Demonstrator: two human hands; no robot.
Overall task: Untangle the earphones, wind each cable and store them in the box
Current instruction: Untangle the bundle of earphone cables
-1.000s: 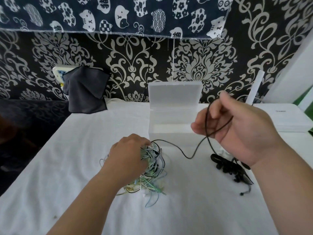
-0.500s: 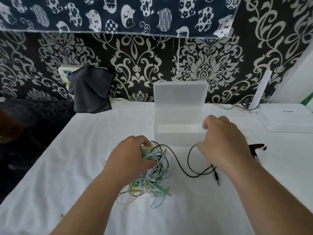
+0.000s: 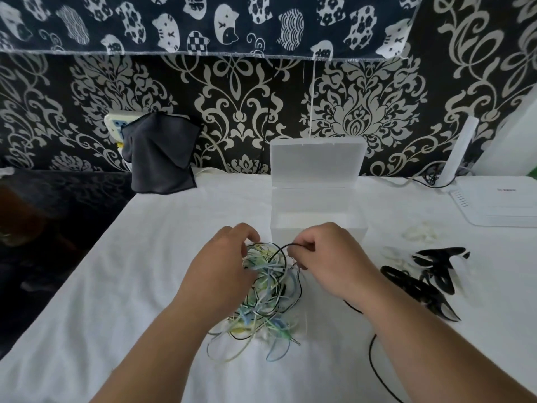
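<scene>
- Tangled earphones [image 3: 266, 298], thin cables of pale blue, green and black, are heaped on the white-covered counter [image 3: 116, 315], just in front of the translucent plastic box [image 3: 319, 219], whose lid is stood open.
- The heap is held at its top by the curled grip of the left hand [image 3: 220, 266].
- A black cable loop [image 3: 280, 250] is pinched in the tight grip of the right hand [image 3: 328, 260].
</scene>
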